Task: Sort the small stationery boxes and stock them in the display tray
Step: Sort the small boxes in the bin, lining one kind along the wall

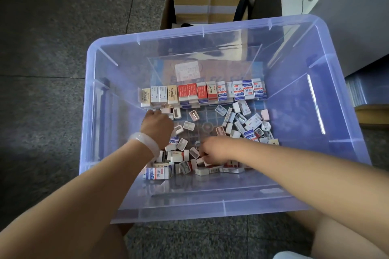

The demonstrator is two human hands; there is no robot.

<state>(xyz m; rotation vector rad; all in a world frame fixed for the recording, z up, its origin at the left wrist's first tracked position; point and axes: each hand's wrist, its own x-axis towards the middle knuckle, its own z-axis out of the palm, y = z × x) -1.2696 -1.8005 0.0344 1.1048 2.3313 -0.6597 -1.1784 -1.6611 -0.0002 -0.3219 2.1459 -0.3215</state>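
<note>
I'm watching the left hand (156,125) and right hand (212,149) digging among loose boxes (244,124); finger states unreadable, possibly gripping. Risk: toppling the sorted row (202,92).

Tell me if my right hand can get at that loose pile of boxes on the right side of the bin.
Probably yes. The right hand is already down inside the plastic bin, and the loose pile lies uncovered just beyond it, with nothing between them.
</note>
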